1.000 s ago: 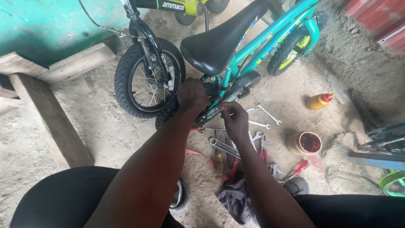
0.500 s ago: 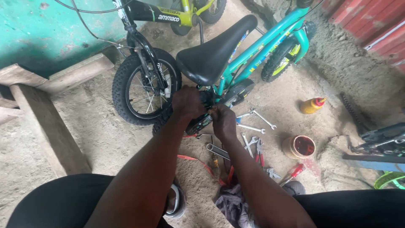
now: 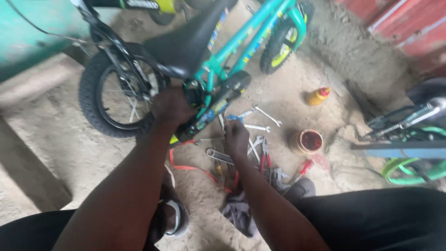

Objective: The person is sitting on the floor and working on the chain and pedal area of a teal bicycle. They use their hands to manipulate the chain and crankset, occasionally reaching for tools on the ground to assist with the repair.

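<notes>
A small teal bicycle with a black saddle stands on sandy ground in the head view. My left hand grips its frame just below the saddle, beside the black chain guard and the rear wheel. My right hand is lower, over loose spanners lying in the sand, fingers curled. Whether it holds a tool is hidden by the hand itself. A larger spanner and red-handled pliers lie right by it.
A yellow bottle and a round tin with red contents stand to the right. A red screwdriver, a dark rag and a red strap lie near my legs. Another bicycle is at the right edge, a wooden beam at left.
My right hand has left the bicycle's frame and dropped down to the tools on the sand. My left hand stays on the frame. The camera has moved closer.
</notes>
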